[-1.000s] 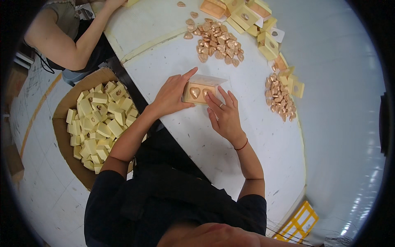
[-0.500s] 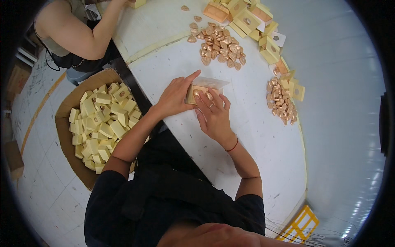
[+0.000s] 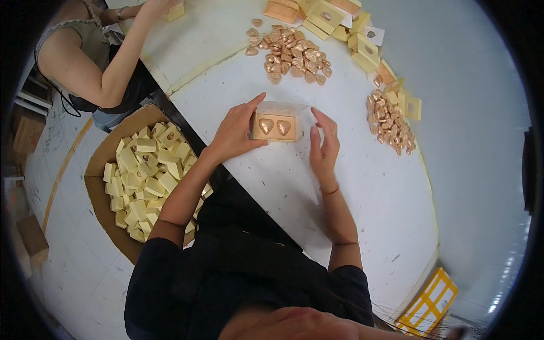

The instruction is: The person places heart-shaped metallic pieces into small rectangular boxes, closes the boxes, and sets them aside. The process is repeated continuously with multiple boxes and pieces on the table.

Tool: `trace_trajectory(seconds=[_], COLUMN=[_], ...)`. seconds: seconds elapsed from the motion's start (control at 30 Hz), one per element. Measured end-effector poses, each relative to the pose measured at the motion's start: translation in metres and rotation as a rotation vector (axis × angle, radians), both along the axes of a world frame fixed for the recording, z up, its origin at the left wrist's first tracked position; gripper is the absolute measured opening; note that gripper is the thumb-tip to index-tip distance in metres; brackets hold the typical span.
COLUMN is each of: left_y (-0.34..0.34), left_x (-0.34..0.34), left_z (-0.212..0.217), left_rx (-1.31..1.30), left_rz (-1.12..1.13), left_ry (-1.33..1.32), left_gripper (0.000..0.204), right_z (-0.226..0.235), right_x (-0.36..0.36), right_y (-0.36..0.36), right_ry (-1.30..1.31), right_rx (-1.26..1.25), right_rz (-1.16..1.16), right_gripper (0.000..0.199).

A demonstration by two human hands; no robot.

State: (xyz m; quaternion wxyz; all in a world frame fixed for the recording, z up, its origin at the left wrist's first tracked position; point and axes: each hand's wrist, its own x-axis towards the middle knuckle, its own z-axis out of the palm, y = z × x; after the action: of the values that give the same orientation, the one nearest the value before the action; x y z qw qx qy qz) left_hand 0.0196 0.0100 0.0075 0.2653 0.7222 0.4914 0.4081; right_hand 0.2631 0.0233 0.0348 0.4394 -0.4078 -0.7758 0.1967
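Observation:
A small pale-yellow box point(image 3: 275, 137) stands on the white table in front of me, its lid raised on the far side. In its peach-coloured tray lie two gold foil-wrapped hearts, the left heart point(image 3: 265, 126) beside the right heart point(image 3: 284, 127). My left hand point(image 3: 233, 131) grips the box's left end, thumb at the near side and index finger stretched along the far left corner. Just off the box's right end, my right hand point(image 3: 324, 148) is empty, with thumb and fingers apart near the lid's corner.
Beyond the box lies a pile of gold hearts point(image 3: 300, 54); a second pile point(image 3: 391, 122) is at the right. Open yellow boxes point(image 3: 362, 51) line the far right edge. Left of the table, a large carton point(image 3: 102, 195) holds many yellow boxes. A co-worker's arm point(image 3: 122, 71) reaches over the far left.
My right hand has lifted off the hearts and moved right, out of the box, uncovering both hearts. My left hand still holds the box. The view has shifted slightly.

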Motion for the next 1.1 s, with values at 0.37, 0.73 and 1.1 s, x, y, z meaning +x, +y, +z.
trace_trajectory(seconds=[0.37, 0.73, 1.1], left_y=[0.022, 0.015, -0.002], left_x=[-0.025, 0.008, -0.005], left_z=[-0.007, -0.014, -0.007], left_rx=[-0.157, -0.112, -0.133], left_rz=[-0.396, -0.266, -0.342], left_ry=[-0.168, -0.349, -0.202], left_gripper=[0.071, 0.053, 0.055], right_z=[-0.027, -0.02, -0.017], right_x=[-0.008, 0.005, 0.012], right_y=[0.011, 0.001, -0.001], right_ry=[0.166, 0.13, -0.155], right_rx=[-0.458, -0.291, 0.095], right_rz=[0.165, 0.327, 0.227], right_gripper=[0.047, 0.044, 0.048])
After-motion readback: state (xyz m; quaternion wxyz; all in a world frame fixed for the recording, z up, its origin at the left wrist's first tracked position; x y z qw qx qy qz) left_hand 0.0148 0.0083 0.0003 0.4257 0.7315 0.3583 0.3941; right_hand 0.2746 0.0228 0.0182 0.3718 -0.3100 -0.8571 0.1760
